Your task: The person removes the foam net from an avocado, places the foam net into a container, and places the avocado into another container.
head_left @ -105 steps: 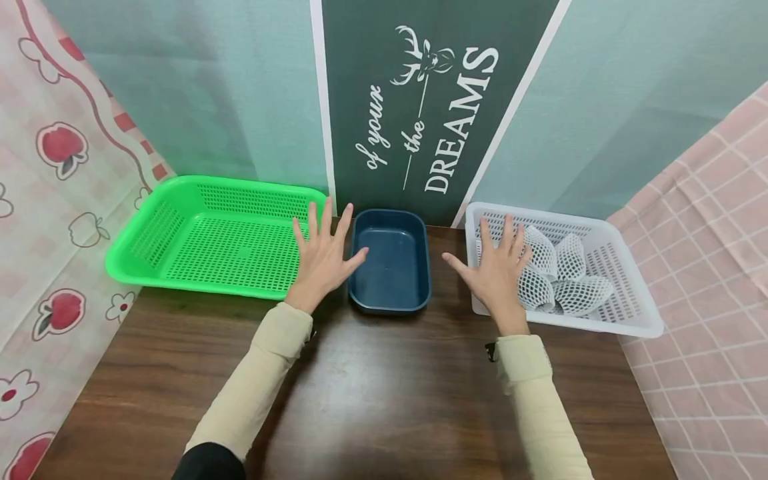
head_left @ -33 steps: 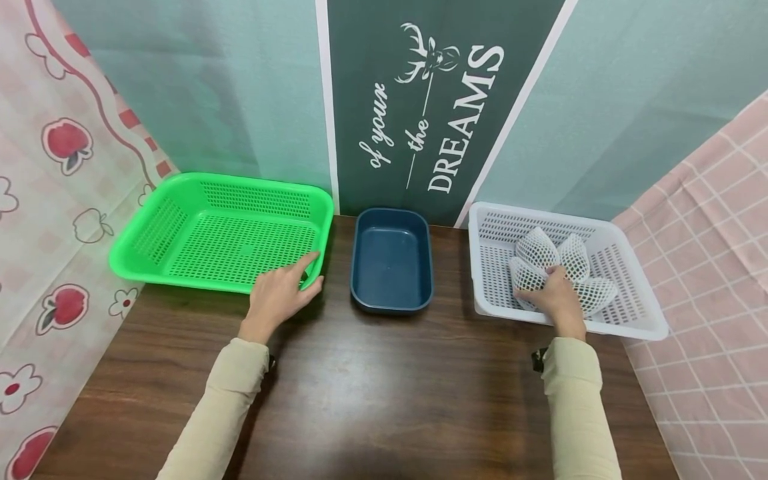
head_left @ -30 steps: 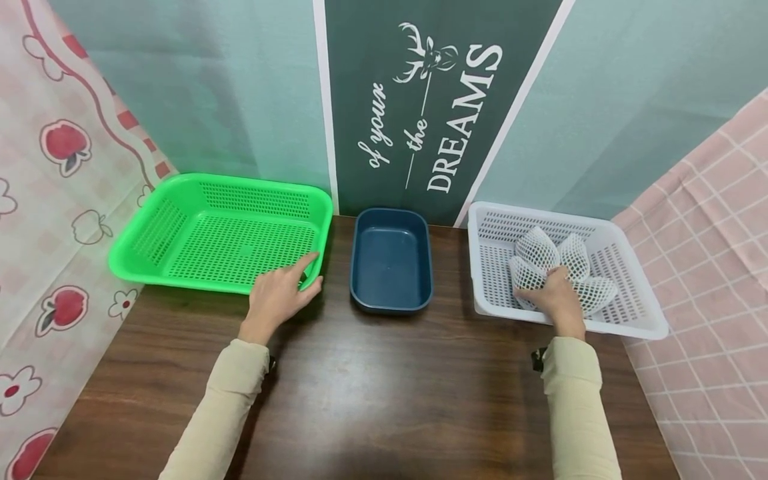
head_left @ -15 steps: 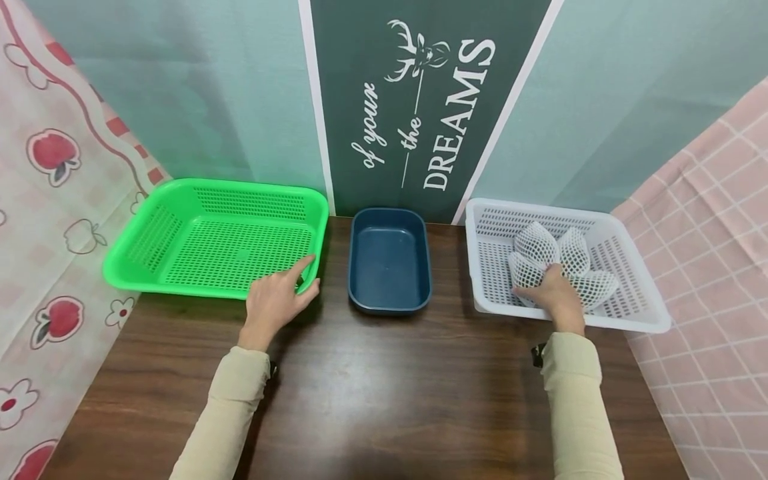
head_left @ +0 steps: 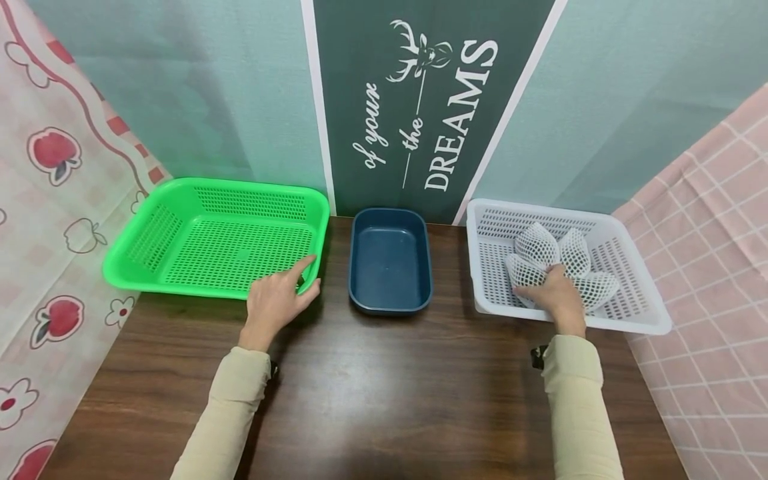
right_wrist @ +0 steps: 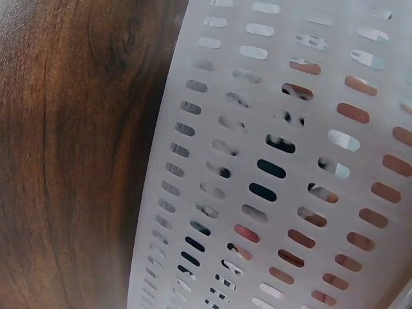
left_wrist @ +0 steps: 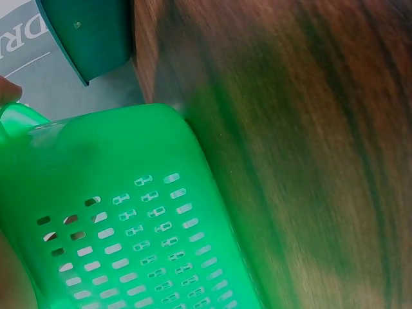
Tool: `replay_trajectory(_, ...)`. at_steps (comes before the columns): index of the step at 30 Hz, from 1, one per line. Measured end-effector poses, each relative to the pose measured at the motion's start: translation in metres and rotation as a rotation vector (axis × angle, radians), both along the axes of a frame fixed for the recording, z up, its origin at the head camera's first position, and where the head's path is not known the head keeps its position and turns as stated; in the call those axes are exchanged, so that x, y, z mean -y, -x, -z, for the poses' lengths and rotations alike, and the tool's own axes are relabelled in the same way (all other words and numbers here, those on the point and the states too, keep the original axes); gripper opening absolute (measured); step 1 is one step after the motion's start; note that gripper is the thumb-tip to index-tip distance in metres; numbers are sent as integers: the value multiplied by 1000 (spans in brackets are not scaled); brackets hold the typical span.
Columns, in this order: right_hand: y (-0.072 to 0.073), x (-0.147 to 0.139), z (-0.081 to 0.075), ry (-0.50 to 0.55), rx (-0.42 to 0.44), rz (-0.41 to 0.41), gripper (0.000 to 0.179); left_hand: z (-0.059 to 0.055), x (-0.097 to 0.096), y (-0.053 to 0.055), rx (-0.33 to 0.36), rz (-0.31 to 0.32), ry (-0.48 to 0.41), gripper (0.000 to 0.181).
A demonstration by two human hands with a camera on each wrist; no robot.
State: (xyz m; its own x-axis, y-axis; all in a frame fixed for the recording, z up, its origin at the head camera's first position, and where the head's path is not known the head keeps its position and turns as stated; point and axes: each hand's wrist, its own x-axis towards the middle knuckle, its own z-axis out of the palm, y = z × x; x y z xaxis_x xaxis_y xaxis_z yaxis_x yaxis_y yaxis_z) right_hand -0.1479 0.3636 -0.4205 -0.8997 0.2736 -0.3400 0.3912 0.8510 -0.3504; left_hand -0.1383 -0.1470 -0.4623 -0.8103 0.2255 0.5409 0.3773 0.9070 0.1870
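My left hand (head_left: 273, 303) grips the front right corner of a green plastic basket (head_left: 240, 250), index finger along the rim and thumb outside. In the left wrist view the slotted green basket wall (left_wrist: 116, 154) fills much of the picture, with a fingertip (left_wrist: 8, 90) at its rim. Inside a white plastic basket (head_left: 639, 280), my right hand (head_left: 558, 297) pinches the front left one of several white foam net sleeves (head_left: 523, 270); the other fingers are partly hidden. From the right wrist, the slotted white basket wall (right_wrist: 257, 148) hides most of that hand.
A dark blue plastic tub (head_left: 390, 267) stands between the two baskets on the brown wooden table (head_left: 384, 393). Printed cloth (head_left: 432, 100) hangs right behind them. Apple-patterned cloth (head_left: 54, 247) borders the left side, pink checked cloth (head_left: 714, 267) the right.
Both hands were spread above the baskets at first; the left then came down onto the green rim, the right among the foam nets. Lately the front left net has shifted slightly left.
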Motion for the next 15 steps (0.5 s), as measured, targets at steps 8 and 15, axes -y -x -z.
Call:
replay_trajectory(8, -4, -2, -1, 86, -75, 30, 99, 0, 0, -1, 19, 5, 5, 45)
replay_trajectory(15, -6, -4, 1, 158, -180, -13, 97, 0, 2, -1, 22, 6, 0, 46)
